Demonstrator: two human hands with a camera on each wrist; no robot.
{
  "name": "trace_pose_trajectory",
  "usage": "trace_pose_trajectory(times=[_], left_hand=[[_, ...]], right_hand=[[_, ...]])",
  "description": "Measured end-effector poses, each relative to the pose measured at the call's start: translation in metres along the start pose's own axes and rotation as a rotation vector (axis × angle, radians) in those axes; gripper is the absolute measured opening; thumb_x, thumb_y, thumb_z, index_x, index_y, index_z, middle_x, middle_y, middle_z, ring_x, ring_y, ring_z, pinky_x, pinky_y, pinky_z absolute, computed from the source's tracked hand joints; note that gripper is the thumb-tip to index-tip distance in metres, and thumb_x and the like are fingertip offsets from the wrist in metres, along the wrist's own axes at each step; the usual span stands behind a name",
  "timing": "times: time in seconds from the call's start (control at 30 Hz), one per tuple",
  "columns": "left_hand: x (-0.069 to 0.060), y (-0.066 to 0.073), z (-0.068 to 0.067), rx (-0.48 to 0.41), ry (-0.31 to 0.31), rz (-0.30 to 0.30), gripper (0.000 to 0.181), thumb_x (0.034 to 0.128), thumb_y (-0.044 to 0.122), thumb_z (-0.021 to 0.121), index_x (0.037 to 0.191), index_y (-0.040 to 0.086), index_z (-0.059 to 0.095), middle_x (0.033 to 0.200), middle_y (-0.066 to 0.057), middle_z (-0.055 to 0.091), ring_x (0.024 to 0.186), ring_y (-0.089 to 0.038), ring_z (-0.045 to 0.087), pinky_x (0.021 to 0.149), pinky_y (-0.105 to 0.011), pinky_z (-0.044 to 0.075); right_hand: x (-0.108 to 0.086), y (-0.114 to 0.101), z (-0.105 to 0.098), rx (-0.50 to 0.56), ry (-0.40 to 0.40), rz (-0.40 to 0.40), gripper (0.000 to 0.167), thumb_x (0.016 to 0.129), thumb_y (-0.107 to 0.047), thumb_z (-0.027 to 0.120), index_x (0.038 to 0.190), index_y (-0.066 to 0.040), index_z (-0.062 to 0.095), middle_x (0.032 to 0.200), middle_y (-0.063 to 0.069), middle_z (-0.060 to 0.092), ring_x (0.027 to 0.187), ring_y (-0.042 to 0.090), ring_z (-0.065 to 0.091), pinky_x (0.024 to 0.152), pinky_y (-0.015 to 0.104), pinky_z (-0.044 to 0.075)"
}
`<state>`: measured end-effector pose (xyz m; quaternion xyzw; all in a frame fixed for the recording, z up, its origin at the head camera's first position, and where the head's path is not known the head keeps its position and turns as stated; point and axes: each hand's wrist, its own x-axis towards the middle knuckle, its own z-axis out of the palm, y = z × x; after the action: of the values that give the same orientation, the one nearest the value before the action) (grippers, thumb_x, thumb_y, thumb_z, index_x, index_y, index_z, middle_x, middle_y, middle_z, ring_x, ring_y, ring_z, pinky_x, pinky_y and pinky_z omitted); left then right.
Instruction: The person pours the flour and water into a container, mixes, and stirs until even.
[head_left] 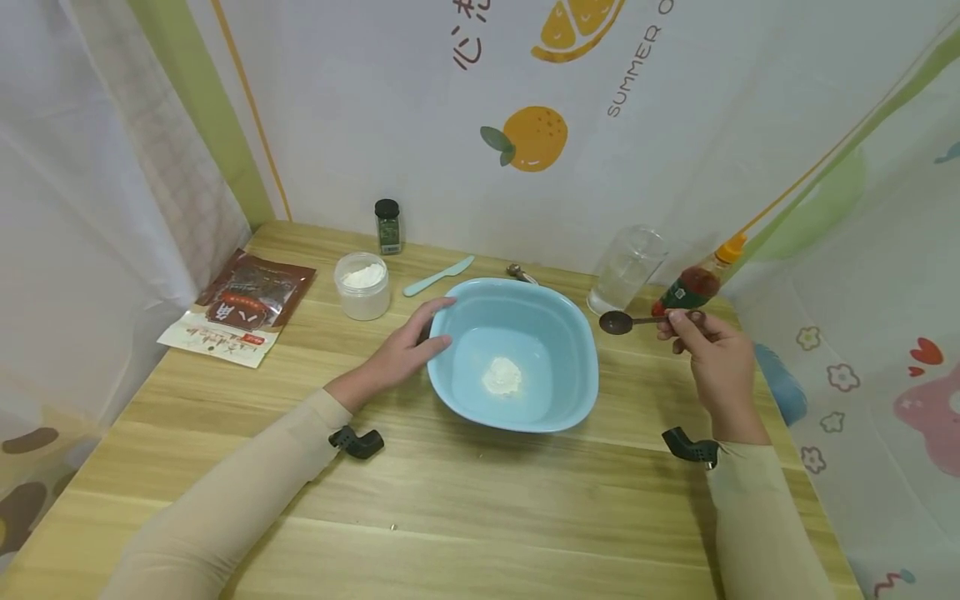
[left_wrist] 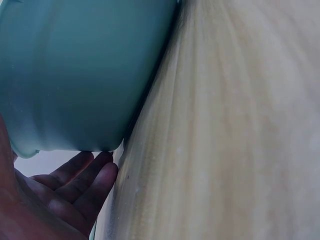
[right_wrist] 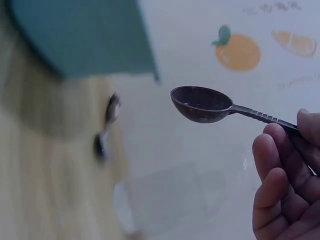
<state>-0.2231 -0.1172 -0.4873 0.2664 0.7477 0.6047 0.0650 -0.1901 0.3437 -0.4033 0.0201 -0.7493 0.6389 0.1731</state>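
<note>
A light blue plastic basin (head_left: 577, 392) stands on the table with a small heap of white powder (head_left: 502, 377) on its bottom. At the basin's left side, my left hand (head_left: 401, 350) holds the rim, thumb over the edge and fingers against the outer wall. In the left wrist view, those fingertips (left_wrist: 107, 172) touch the wall low down. My right hand (head_left: 716, 358) pinches the handle of a dark brown measuring spoon (head_left: 616, 322), held up to the right of the basin. Traces of white cling inside its bowl (right_wrist: 200, 98) in the right wrist view.
Left of the basin stand an open jar of white powder (head_left: 363, 287), a black-lidded spice jar (head_left: 388, 229) and a brown packet (head_left: 255, 292). Behind it lie a pale green spreader (head_left: 438, 276) and a smaller spoon (head_left: 520, 272). A glass (head_left: 626, 271) and a sauce bottle (head_left: 697, 279) stand back right.
</note>
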Motion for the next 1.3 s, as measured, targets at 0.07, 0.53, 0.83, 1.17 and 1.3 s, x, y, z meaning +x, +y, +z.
trace_pose_trajectory(times=[0.07, 0.53, 0.83, 1.17, 1.3], left_hand=[[0.000, 0.000, 0.000, -0.002, 0.001, 0.006, 0.062, 0.1153, 0.014, 0.055, 0.173, 0.011, 0.032, 0.165, -0.029, 0.047, 0.143, -0.044, 0.059, 0.110, -0.053, 0.060], [0.001, -0.001, -0.001, -0.001, -0.006, 0.005, 0.062, 0.1155, 0.013, 0.055, 0.173, 0.011, 0.031, 0.159, -0.032, 0.052, 0.138, -0.046, 0.063, 0.105, -0.052, 0.063], [0.000, -0.001, -0.001, -0.006, -0.005, -0.005, 0.063, 0.1156, 0.016, 0.056, 0.173, 0.012, 0.031, 0.155, -0.032, 0.056, 0.134, -0.045, 0.065, 0.102, -0.049, 0.065], [-0.001, 0.001, -0.001, -0.001, -0.001, -0.009, 0.062, 0.1159, 0.016, 0.055, 0.173, 0.012, 0.031, 0.156, -0.031, 0.056, 0.137, -0.044, 0.063, 0.108, -0.052, 0.061], [-0.001, 0.001, 0.000, -0.002, -0.002, -0.019, 0.062, 0.1158, 0.017, 0.056, 0.173, 0.012, 0.032, 0.156, -0.031, 0.056, 0.137, -0.044, 0.063, 0.108, -0.054, 0.061]], right_hand=[[0.002, -0.007, 0.010, -0.023, -0.012, -0.050, 0.028, 0.106, -0.015, 0.078, 0.111, 0.012, 0.080, 0.089, 0.000, 0.083, 0.079, 0.011, 0.077, 0.064, 0.020, 0.055], [0.006, -0.014, 0.065, -0.322, -0.189, -0.154, 0.022, 0.107, -0.017, 0.078, 0.112, 0.003, 0.084, 0.087, 0.002, 0.082, 0.081, 0.003, 0.073, 0.067, 0.019, 0.055], [0.011, -0.008, 0.085, -0.467, -0.293, -0.117, 0.027, 0.108, -0.025, 0.078, 0.113, 0.000, 0.085, 0.092, 0.014, 0.082, 0.085, 0.018, 0.076, 0.072, 0.016, 0.056], [0.017, -0.005, 0.097, -0.549, -0.388, -0.134, 0.025, 0.109, -0.026, 0.076, 0.108, -0.002, 0.084, 0.095, 0.012, 0.081, 0.084, 0.026, 0.072, 0.066, 0.022, 0.056], [0.019, -0.003, 0.099, -0.568, -0.412, -0.152, 0.024, 0.109, -0.026, 0.076, 0.106, -0.004, 0.084, 0.094, 0.012, 0.081, 0.081, 0.025, 0.070, 0.063, 0.022, 0.052]])
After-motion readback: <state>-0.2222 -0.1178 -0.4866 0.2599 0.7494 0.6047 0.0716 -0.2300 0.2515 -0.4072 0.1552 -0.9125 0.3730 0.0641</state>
